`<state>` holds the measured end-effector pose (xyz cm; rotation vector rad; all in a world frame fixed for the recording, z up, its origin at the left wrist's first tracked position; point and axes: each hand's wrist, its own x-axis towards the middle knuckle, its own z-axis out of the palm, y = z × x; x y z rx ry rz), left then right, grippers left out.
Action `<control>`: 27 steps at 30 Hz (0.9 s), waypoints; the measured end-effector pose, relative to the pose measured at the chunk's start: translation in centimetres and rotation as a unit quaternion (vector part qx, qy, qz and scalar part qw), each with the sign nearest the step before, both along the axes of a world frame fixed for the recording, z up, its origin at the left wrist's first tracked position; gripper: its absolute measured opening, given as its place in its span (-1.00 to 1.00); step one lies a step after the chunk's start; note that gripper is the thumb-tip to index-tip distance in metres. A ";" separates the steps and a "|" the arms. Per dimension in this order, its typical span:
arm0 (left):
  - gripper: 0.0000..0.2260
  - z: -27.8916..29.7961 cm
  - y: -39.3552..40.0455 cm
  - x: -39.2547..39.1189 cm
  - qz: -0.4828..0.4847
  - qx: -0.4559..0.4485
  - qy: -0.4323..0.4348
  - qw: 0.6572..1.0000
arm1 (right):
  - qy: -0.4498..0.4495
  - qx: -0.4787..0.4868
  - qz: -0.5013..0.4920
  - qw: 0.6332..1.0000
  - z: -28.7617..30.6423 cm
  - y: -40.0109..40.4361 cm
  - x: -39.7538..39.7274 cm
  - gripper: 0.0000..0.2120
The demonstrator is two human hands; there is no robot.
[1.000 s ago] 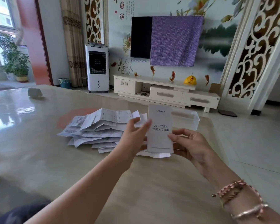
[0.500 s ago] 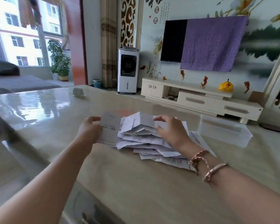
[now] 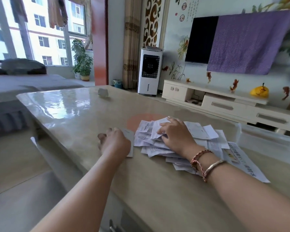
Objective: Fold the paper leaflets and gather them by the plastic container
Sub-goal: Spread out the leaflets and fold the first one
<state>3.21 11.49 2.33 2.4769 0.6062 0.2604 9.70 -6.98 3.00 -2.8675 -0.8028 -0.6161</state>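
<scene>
Left hand [image 3: 115, 143] fingers curled, pressing folded leaflet [image 3: 130, 141] flat on worktop [image 3: 74, 118] beside pile [image 3: 199, 136]; right hand [image 3: 176, 136] fingers relaxed, resting atop pile, plastic container [image 3: 264, 138] just right.

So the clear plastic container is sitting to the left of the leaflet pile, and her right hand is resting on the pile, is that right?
Not quite. In the head view the plastic container sits to the right of the leaflet pile, not the left. The right hand does rest on the pile.

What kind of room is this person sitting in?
Most likely a home living room: a wall-mounted television partly draped with a purple cloth, a low white TV cabinet beneath it, and a potted plant by the window.
</scene>
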 end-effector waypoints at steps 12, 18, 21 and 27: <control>-0.52 3.7 -6.7 -0.8 -0.164 -0.125 -0.182 0.962 | 0.082 0.570 0.079 0.814 4.8 -2.8 -3.8 -0.94; -0.26 5.3 -12.1 -3.1 -0.253 -0.297 -0.204 0.898 | 0.198 0.699 0.055 0.685 7.2 -7.7 -8.8 -0.94; -0.18 5.5 -14.5 -4.5 -0.277 -0.287 -0.206 0.893 | 0.225 0.726 0.007 0.649 7.4 -10.6 -10.9 -0.82; -0.27 5.8 -19.2 -7.4 -0.440 -0.303 -0.139 0.834 | 0.279 0.755 -0.057 0.590 5.8 -16.5 -14.6 -0.75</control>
